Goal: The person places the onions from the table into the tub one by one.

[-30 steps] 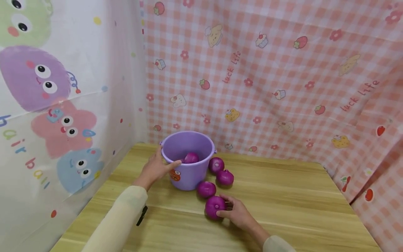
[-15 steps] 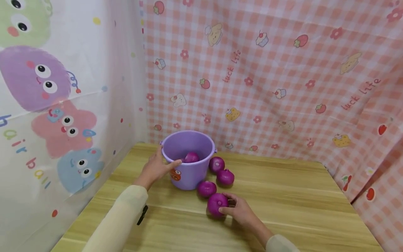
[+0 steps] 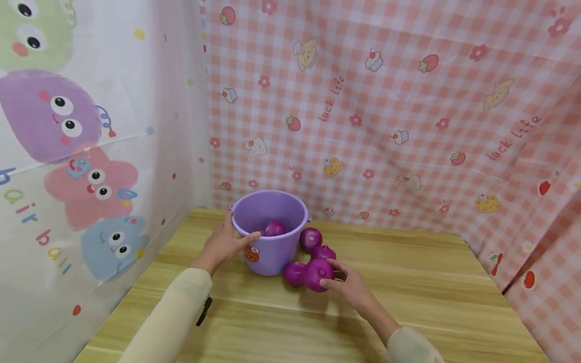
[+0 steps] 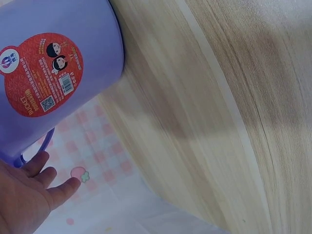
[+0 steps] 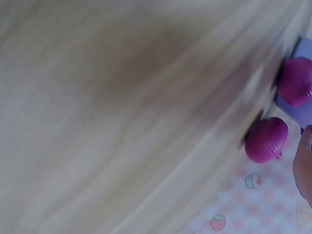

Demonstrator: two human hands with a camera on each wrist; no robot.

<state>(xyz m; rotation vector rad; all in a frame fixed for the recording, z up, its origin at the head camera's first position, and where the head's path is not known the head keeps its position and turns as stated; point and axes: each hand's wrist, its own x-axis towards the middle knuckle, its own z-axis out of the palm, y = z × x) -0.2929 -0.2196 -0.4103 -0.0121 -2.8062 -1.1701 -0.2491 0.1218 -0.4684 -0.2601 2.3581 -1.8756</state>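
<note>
Thumb and fingertips of my right hand (image 3: 349, 286) pinch a red onion (image 3: 317, 275) by its right side. It overlaps two neighbouring red onions in the head view, one by the bucket's front (image 3: 294, 274) and one behind (image 3: 324, 252). Against the purple bucket (image 3: 268, 258) rests my left hand (image 3: 222, 245), its thumb along the front rim and fingers at the left side. In the left wrist view those fingers (image 4: 64, 191) are stretched out near the bucket's handle. Inside the bucket shows a red onion (image 3: 275, 228).
Another red onion (image 3: 310, 238) sits right of the bucket. Under everything is a wood-grain table (image 3: 408, 292). A pink checked cloth (image 3: 386, 101) hangs behind, a white cartoon-printed cloth (image 3: 163, 101) on the left. Beside the left sleeve lies a small black object (image 3: 204, 311).
My right hand has carried its red onion from the front of the table away from me and slightly right, up to the other onions. The left hand and bucket have stayed put.
</note>
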